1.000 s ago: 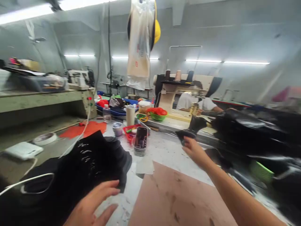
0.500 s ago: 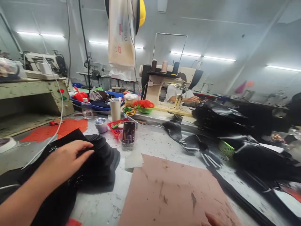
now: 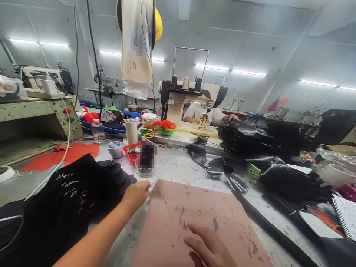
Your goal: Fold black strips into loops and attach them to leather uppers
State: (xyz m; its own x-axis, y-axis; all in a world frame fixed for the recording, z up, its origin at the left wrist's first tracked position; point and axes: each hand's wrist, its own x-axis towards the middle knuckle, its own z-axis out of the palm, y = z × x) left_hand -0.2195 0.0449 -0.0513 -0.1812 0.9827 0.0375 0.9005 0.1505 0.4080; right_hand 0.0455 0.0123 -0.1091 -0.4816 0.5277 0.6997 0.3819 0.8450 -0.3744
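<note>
At the far-left corner of the pinkish board (image 3: 172, 215), my left hand (image 3: 137, 193) is closed in a pinch on a small whitish sheet (image 3: 152, 186); only a sliver of the sheet shows beyond the fingers. My right hand (image 3: 210, 244) hovers over or rests on the near part of the board, fingers apart and holding nothing. Whether it touches the surface I cannot tell. Left of my left forearm lies a fanned stack of black leather-like pieces (image 3: 75, 193).
A phone (image 3: 146, 157) stands in a clear cup beyond the board, beside a red basket (image 3: 129, 154) and a tumbler (image 3: 131, 131). Black strips (image 3: 236, 174) and piles (image 3: 292, 181) lie to the right. Across the table, a person sits behind a sewing machine (image 3: 178, 107).
My left hand has gone from the black stack rightward to the small whitish sheet and taken hold of it. My right hand has come further into view over the board.
</note>
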